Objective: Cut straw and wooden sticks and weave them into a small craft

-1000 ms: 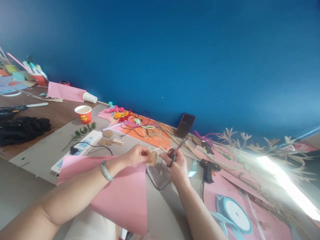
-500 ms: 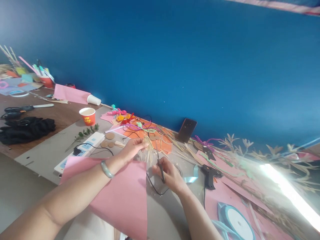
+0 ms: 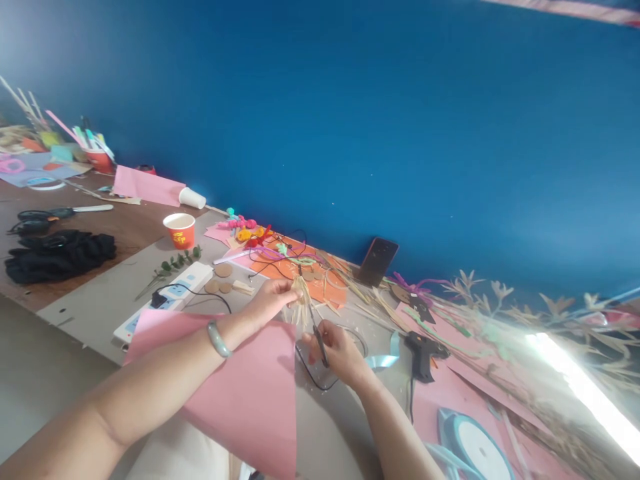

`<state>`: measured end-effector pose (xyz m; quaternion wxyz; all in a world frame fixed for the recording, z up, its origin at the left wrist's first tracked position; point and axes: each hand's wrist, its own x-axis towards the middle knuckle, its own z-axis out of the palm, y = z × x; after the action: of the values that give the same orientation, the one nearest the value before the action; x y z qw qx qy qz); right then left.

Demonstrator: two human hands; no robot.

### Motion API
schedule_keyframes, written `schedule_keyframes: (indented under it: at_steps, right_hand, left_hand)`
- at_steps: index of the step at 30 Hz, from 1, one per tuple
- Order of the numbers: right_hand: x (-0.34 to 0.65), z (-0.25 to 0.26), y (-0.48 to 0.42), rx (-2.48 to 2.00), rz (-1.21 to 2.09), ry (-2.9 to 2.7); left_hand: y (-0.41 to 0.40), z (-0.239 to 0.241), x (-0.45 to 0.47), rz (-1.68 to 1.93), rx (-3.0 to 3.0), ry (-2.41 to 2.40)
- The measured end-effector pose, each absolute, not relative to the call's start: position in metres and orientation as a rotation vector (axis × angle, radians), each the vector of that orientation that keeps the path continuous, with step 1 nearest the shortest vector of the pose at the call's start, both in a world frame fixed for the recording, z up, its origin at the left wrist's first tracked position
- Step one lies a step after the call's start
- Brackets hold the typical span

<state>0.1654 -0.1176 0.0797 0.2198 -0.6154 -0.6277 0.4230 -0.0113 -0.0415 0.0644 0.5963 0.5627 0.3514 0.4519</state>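
Note:
Between the thumb and fingers of my left hand (image 3: 275,299) is a small bundle of straw-coloured strands (image 3: 301,303), its loose ends fanning downward. A bangle circles that wrist. My right hand (image 3: 339,353) is closed around the handles of a pair of scissors (image 3: 319,333). The blades point up toward the strands; whether they touch them I cannot tell. Under my left forearm lies a large pink sheet of paper (image 3: 245,400). Behind the bundle are orange paper (image 3: 327,292) and scattered straw pieces.
A power strip (image 3: 187,277), a paper cup (image 3: 180,231) and wooden discs (image 3: 219,287) sit to the left. Rightward are a phone (image 3: 379,261) against the blue wall, a glue gun (image 3: 423,357), a ribbon spool (image 3: 475,443) and dried stems. A black cable crosses near my right hand.
The camera view has shifted slightly, moving the scene a little rightward. My left hand still pinches the straw bundle, turned a little, and the scissors remain in my right hand beside it.

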Motion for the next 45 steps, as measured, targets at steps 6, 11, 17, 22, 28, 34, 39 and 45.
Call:
schedule_keyframes:
  at_steps: [6,11,17,22,28,34,39,45]
  right_hand:
    - [0.167,0.075,-0.115,-1.71,1.194,-1.714]
    - [0.169,0.07,-0.113,-1.685,1.226,-1.699]
    - [0.171,0.068,-0.114,-1.706,1.234,-1.676]
    - [0.169,0.069,-0.114,-1.732,1.252,-1.649]
    - [0.168,0.069,-0.113,-1.761,1.206,-1.661]
    - [0.165,0.069,-0.113,-1.764,1.19,-1.647]
    - [0.162,0.072,-0.114,-1.816,1.198,-1.65]
    - [0.162,0.074,-0.115,-1.832,1.2,-1.688]
  left_hand:
    - [-0.041,0.063,-0.01,1.037,1.312,0.823]
    - [-0.043,0.066,-0.011,1.044,1.338,0.862]
    - [-0.05,0.077,-0.011,1.05,1.317,0.889]
    - [-0.052,0.079,-0.011,1.045,1.289,0.917]
    - [-0.052,0.075,-0.009,1.015,1.299,0.941]
    - [-0.058,0.077,-0.006,0.969,1.318,0.941]
    - [-0.058,0.076,-0.005,0.948,1.324,0.962]
    - [-0.055,0.07,-0.004,0.903,1.307,1.001]
